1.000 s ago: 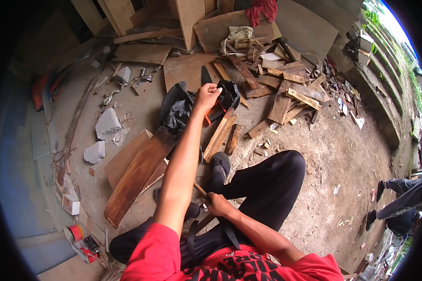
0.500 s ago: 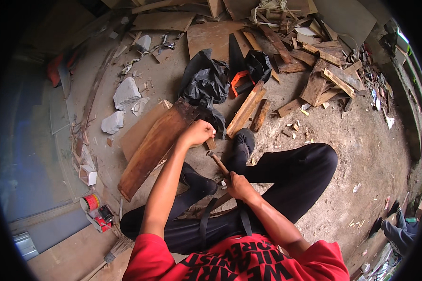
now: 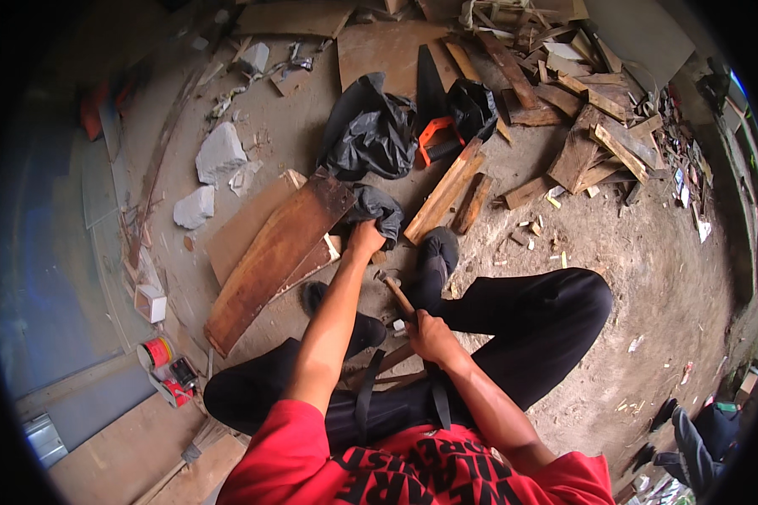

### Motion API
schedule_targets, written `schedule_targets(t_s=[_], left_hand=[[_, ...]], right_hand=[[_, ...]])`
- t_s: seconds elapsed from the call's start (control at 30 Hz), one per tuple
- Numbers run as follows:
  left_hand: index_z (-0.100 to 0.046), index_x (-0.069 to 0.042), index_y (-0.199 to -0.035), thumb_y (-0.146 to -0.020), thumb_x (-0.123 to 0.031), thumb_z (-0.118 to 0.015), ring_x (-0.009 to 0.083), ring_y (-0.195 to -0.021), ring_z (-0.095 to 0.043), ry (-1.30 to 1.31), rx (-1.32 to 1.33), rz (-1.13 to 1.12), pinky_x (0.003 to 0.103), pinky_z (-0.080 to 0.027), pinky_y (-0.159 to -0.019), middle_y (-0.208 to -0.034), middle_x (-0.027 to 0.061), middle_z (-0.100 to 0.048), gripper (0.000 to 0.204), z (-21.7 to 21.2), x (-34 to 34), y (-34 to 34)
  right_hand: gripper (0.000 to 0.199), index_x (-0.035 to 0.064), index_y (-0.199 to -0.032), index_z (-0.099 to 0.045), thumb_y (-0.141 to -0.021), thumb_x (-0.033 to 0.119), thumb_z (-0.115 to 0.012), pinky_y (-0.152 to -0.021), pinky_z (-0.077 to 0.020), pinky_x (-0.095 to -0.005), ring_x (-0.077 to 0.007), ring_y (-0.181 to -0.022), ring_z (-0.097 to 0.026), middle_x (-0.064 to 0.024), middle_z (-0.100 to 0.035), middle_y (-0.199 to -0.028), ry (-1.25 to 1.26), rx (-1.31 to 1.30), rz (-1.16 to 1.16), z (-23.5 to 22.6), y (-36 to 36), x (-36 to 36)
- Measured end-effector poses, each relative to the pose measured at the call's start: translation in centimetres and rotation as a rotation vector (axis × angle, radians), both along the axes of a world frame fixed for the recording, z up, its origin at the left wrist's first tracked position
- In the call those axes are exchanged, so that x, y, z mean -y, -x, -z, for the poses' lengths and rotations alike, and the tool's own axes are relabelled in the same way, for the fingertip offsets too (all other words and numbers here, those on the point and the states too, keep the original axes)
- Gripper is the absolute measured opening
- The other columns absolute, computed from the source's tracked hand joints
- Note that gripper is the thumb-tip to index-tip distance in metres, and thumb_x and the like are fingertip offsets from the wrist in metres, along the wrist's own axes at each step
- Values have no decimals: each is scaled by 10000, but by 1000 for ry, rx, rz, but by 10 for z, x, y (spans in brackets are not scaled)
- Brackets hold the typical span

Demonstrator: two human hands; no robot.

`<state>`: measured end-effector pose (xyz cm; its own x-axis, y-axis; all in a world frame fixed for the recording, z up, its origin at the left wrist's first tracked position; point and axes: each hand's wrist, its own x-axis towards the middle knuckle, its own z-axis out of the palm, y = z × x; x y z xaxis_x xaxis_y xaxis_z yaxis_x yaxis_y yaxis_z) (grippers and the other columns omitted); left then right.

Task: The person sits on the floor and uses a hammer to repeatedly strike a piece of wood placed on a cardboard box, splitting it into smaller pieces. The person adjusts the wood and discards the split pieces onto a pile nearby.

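Since 0.5 s ago, left hand point(image 3: 365, 239) moved far to clamp the dark cloth point(image 3: 379, 210); right hand point(image 3: 429, 335) stays clamped on the hammer handle point(image 3: 398, 296).

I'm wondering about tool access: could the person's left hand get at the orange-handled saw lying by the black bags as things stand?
Probably yes: the left hand rests near the dark plank, and only bare ground and black bags lie before the saw.

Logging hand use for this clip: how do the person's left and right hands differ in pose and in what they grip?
The left hand is stretched far forward, closed on dark cloth beside the brown board; the right hand stays close to the body between the legs. The right hand grips a wooden handle, the left soft cloth. Both are bare and closed.
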<state>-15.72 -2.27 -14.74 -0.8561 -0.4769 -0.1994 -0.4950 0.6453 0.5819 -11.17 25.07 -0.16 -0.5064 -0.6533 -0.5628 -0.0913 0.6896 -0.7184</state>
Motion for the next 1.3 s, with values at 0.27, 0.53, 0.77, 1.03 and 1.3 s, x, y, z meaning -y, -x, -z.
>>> schedule_targets(t_s=[0.27,0.53,0.77,1.03,1.3], left_hand=[[-684,-5,-1187,-828,-410,-780,366,-1295,-556,-446,-168,53,393,-414,-1116,-1267,243,-650,549,-114,-16,11],[-517,-136,-1439,-770,-304,-835,357,-1506,-257,415,-241,304,625,-240,-1169,-1534,158,-436,759,-176,-25,30],[-713,-65,-998,-858,-130,-639,314,-1278,-578,785,-84,326,679,-180,-1177,-930,151,-736,171,-132,-22,66],[-724,-106,-1019,-848,-94,-676,385,-854,-704,516,-184,151,492,-504,-810,-852,194,-725,178,-192,21,133],[-534,-155,-1420,-889,-472,-719,358,-1433,-390,277,-384,216,667,-237,-1134,-1492,142,-498,645,-200,35,100]], right_hand=[[332,-81,-1020,-531,-962,238,-601,-755,-533,-595,-548,-824,-652,-362,-655,-805,-13,2,-34,7,-5,0],[347,-86,-1048,-531,-958,240,-608,-777,-534,-583,-533,-862,-658,-361,-662,-842,2,-25,-51,3,-2,1],[377,-73,-1032,-542,-961,290,-609,-753,-528,-586,-529,-824,-655,-351,-654,-817,14,-50,-80,12,-10,-3],[349,-81,-1029,-551,-945,250,-625,-763,-543,-564,-520,-835,-669,-339,-671,-829,1,-96,-66,11,-6,-9],[391,-71,-1052,-564,-948,299,-637,-827,-531,-555,-509,-930,-665,-340,-680,-910,-25,-22,-63,1,-2,-7]])
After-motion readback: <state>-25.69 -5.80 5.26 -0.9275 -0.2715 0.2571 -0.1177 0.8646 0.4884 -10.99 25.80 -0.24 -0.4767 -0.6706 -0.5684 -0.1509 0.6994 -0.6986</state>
